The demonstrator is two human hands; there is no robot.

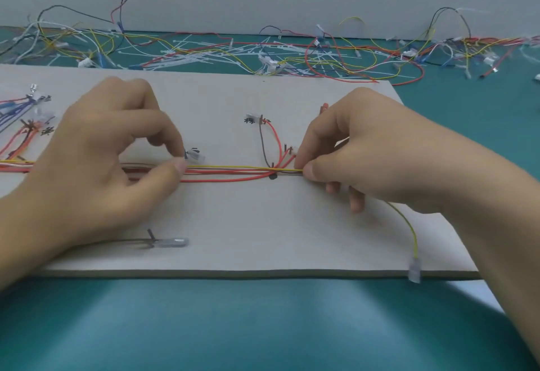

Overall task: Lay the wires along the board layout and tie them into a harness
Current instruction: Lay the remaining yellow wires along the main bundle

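While left hand (96, 148), right hand (365, 151) pinch yellow wire (242, 167) on board (263, 224), loose wires (306, 60), cable ties (187, 60) clutter mat (263, 327).

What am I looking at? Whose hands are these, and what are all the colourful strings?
There is no machine here, just a person's two hands. The camera sits on their head, so you look down as they do. A grey board lies on a green mat. Along it run red wires. The left hand and the right hand each pinch one yellow wire, stretched straight between them. Its other end, with a clear plug, reaches over the board's front edge. At the back lies a heap of loose wires and white ties.
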